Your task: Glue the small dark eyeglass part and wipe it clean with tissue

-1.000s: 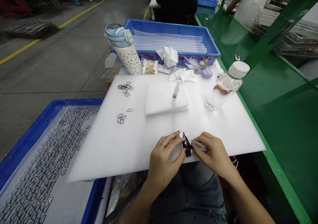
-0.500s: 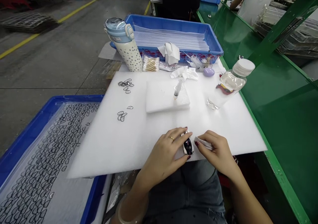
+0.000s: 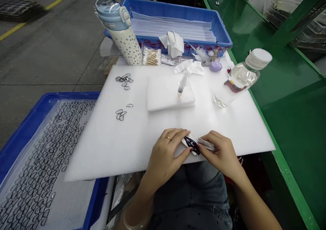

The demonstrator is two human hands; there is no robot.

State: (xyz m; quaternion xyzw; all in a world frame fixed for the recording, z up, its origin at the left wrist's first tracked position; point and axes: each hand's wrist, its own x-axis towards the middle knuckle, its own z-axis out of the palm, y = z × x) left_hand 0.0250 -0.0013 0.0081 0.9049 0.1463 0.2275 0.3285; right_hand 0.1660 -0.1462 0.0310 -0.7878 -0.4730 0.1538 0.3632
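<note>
Near the front edge of the white foam board (image 3: 132, 148), my left hand (image 3: 170, 152) grips a small glossy black-and-white piece (image 3: 191, 145) between thumb and fingers. The piece lies slanted, its kind unclear. My right hand (image 3: 221, 152) pinches a folded white cloth (image 3: 206, 144), whose tip meets the right side of the piece. Beyond the hands, a syringe (image 3: 182, 84) stands tilted in a white foam block (image 3: 168, 102). Thin black rings, some D-shaped, lie in two groups on the left: a far pile (image 3: 124, 78) and a near cluster (image 3: 121, 115).
A blue tray (image 3: 168, 9) of white sheets stands behind a dotted bottle (image 3: 124, 43), cotton swabs (image 3: 151, 56) and crumpled tissue (image 3: 189, 67). A clear bottle (image 3: 241, 75) stands right, beside the green bench (image 3: 287, 97). Lower left, another blue tray (image 3: 48, 101) holds many black rings.
The black-and-white piece has turned from nearly upright to slanted in my left hand. My right hand has brought the cloth leftward against it. The camera view has shifted slightly.
</note>
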